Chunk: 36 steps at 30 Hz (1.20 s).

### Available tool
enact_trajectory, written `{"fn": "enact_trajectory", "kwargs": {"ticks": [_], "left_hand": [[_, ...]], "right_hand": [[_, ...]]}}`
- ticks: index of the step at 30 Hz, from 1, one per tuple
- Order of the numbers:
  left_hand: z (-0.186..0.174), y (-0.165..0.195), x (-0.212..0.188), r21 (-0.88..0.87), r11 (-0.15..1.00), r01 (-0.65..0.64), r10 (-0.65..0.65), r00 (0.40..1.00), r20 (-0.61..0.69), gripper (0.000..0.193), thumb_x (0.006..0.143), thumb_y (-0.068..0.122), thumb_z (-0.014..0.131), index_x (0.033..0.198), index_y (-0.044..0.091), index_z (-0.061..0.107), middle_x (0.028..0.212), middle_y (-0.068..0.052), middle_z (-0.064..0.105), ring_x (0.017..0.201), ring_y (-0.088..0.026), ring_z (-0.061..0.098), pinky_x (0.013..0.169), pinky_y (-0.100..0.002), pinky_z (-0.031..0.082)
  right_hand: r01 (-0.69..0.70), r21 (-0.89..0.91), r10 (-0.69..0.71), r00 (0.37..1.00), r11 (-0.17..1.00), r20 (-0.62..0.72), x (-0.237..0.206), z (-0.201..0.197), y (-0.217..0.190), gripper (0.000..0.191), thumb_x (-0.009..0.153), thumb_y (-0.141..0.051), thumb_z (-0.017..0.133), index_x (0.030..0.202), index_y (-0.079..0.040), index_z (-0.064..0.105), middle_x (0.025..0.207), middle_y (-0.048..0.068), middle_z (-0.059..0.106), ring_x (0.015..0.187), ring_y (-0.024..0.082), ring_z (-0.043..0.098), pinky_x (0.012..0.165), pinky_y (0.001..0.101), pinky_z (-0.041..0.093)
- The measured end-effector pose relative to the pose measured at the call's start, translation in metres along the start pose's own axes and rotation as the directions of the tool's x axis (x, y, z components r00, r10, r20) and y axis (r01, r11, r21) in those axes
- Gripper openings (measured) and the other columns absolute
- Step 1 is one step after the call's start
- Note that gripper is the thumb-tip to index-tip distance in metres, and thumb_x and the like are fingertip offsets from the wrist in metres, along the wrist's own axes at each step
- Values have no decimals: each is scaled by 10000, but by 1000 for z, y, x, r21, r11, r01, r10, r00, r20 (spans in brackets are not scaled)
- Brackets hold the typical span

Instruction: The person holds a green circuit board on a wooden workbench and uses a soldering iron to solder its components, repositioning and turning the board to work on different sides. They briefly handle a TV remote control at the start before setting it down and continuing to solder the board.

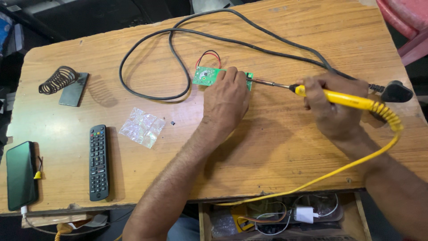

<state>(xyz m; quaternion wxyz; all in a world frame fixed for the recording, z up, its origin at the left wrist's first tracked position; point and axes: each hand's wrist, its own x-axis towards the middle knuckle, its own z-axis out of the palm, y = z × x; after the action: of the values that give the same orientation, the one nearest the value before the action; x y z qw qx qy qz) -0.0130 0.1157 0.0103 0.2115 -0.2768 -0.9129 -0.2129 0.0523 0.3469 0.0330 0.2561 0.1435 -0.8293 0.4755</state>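
Worn wooden tabletop [276, 147], black cable looped across top. Left hand [226, 99] presses flat on small green circuit board [206, 76] near table centre, fingers holding it. Right hand [332, 107] closed around yellow-handled soldering iron [339, 99], tip touching board's right edge. Black remote control [98, 162] lies at left.

Left hand [226, 96] pins green circuit board [206, 76]; right hand [332, 107] grips yellow soldering iron [339, 98].

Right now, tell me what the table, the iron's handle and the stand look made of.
Table: wood-look laminate or plywood, matt, with grain and scuffed edges. Handle, held in the right hand: glossy yellow, probably plastic. Stand: dark wire coil on a flat grey plate, likely metal. The left hand steadies the green board.
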Motion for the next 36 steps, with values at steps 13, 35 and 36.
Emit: {"fn": "enact_trajectory", "kwargs": {"ticks": [13, 35, 36], "left_hand": [[-38, -42, -4, -108, 964, 245, -247, 969, -5, 130, 865, 124, 722, 906, 71, 610, 908, -117, 681, 881, -334, 668, 736, -481, 527], [-105, -181, -131, -110, 930, 350, -362, 923, -130, 157, 1041, -73, 635, 1179, 1, 649, 1101, -163, 674, 979, -334, 672, 851, -436, 547], [-107, -182, -135, -165, 905, 391, -414, 901, -133, 157, 1074, -59, 630, 1215, 7, 644, 1089, -153, 682, 968, -323, 682, 848, -428, 550]], "right_hand": [[220, -225, -209, 975, 949, 74, -9, -2, -7, 195, 1084, -182, 719, 979, -18, 740, 823, 105, 735, 683, 212, 714, 625, 296, 538], [458, -242, -448, 889, 856, 98, -20, -4, 4, 166, 1115, -53, 634, 973, 17, 684, 886, 135, 697, 755, 264, 676, 697, 351, 519], [461, -297, -448, 887, 836, 115, -24, -4, 2, 163, 1109, -53, 637, 968, 17, 679, 875, 141, 686, 752, 278, 664, 695, 371, 511]]}}
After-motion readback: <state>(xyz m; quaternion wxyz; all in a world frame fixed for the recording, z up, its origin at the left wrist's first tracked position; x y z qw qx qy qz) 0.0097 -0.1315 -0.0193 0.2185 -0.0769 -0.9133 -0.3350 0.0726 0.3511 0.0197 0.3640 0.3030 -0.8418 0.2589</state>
